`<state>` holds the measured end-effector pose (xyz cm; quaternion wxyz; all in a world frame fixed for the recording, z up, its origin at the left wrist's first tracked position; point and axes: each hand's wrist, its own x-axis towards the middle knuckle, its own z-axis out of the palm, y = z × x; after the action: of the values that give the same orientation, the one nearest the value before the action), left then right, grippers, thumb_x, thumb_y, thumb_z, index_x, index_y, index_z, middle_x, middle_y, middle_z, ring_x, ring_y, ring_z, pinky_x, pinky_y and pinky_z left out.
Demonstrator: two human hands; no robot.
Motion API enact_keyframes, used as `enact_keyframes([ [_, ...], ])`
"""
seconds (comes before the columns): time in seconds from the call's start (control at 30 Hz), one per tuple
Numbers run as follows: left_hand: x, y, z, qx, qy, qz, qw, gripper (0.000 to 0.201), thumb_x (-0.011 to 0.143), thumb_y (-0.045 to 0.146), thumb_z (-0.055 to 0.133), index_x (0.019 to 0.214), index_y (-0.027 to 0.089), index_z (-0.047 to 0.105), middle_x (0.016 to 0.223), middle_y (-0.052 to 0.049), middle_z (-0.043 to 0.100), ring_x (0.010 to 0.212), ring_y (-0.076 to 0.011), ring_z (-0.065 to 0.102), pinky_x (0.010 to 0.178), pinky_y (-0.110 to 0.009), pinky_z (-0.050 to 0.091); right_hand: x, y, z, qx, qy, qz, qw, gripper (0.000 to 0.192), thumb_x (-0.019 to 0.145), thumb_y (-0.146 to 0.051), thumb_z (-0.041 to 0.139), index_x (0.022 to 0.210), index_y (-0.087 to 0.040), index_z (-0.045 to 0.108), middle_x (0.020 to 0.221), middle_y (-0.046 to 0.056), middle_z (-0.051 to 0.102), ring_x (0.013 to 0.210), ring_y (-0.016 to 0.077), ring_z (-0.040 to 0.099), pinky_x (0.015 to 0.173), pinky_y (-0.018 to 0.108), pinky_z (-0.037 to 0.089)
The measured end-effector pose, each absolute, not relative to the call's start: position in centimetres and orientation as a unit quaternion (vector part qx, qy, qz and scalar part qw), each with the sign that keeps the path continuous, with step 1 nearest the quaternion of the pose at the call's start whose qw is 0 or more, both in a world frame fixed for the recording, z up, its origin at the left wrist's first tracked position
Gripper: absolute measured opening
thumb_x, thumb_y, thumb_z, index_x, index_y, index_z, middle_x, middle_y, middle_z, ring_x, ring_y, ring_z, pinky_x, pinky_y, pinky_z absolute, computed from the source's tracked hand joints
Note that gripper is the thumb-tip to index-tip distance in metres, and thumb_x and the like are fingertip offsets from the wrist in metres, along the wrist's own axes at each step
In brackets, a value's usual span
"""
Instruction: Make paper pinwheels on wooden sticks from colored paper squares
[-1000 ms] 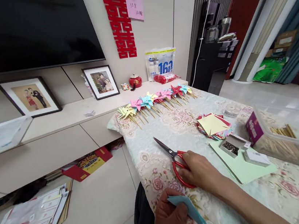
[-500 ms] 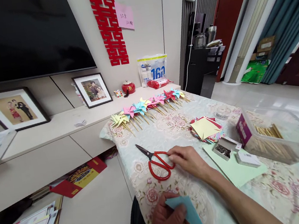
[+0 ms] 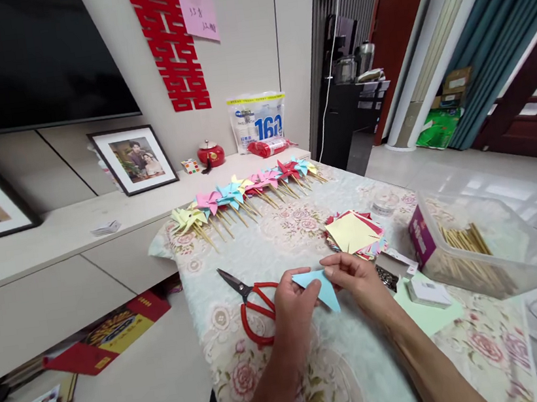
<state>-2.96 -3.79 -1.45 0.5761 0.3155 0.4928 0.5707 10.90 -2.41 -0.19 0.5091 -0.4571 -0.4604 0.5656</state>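
A folded piece of light blue paper (image 3: 327,293) is held above the table between both hands. My left hand (image 3: 296,303) pinches it, thumb on top and fingers behind. At the paper's upper right edge, the thumb and fingers of my right hand (image 3: 355,278) close on it. Red-handled scissors (image 3: 244,290) lie with their blades apart just left of my left hand, which partly covers one handle loop. Beyond the right hand sits a stack of coloured paper squares (image 3: 352,233), with slits cut at the corners and a yellow sheet on top.
Finished paper pinwheels (image 3: 231,196) on sticks line the table's far edge. To the right are a clear bin of sticks (image 3: 467,247), a small box of metal fasteners (image 3: 386,276), a white box (image 3: 429,292), pale green paper (image 3: 430,321) and a tape roll (image 3: 384,201).
My right hand has left the scissors, which now lie on the table, and grips the blue paper. My left hand has raised the paper forward to meet it. The view has shifted right.
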Motion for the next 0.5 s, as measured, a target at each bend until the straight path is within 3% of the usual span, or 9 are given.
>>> enact_keyframes([
  [0.3,-4.2,-5.4,-1.1,0.287,0.373,0.585,0.66,0.06,0.065,0.032,0.085,0.119,0.016,0.063,0.085,-0.003,0.07,0.066,-0.0139,0.061,0.058,-0.025,0.05,10.4,-2.5,0.1,-0.458,-0.346,0.646,0.503,0.036,0.057,-0.04,0.093,0.076,-0.016,0.074,0.056,-0.002,0.065,0.05,0.0094,0.053,0.051,0.022,0.042],
  [0.5,-4.5,-6.0,-0.2,0.259,0.328,0.564,0.712,0.049,0.069,0.027,0.086,0.114,0.017,0.068,0.094,-0.004,0.068,0.073,-0.0134,0.06,0.066,-0.026,0.05,10.5,-2.7,-0.3,-0.399,-0.286,0.726,0.482,0.03,0.061,-0.032,0.092,0.079,-0.016,0.073,0.064,0.0,0.069,0.053,0.0134,0.06,0.053,0.027,0.051],
])
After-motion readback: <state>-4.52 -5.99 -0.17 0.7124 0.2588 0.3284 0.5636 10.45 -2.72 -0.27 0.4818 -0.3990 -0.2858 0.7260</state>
